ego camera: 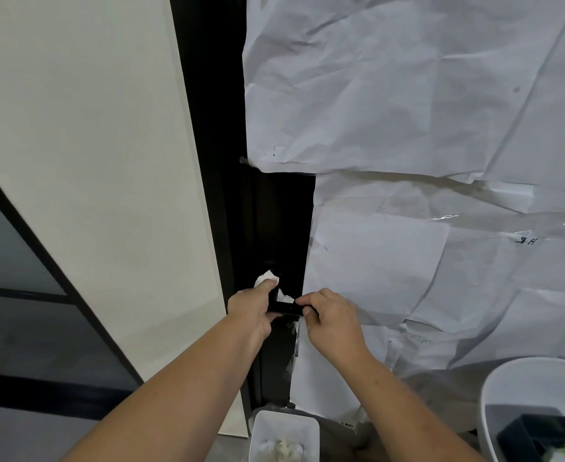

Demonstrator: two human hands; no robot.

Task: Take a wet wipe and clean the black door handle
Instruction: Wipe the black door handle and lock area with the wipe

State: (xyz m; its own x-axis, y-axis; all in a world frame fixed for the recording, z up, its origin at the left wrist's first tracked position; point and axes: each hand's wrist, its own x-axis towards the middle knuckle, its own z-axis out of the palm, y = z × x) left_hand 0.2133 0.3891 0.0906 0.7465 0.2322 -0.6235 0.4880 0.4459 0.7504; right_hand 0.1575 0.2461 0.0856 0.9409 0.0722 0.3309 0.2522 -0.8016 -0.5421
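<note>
A black door handle [287, 307] juts out level from the black door [271, 228], low in the middle of the view. My left hand [253, 310] grips a crumpled white wet wipe [268, 278] and holds it round the handle's left part, near the door. Bits of the wipe show above my fingers and beside the handle. My right hand [329, 316] pinches the handle's free right end between thumb and curled fingers.
Crumpled white paper sheets [407, 111] cover the door's glass to the right. A pale wall panel [91, 161] stands on the left. Below, a small white bin [311, 428] holds used wipes, and a large white tub [494, 395] with a dark box sits at the bottom right.
</note>
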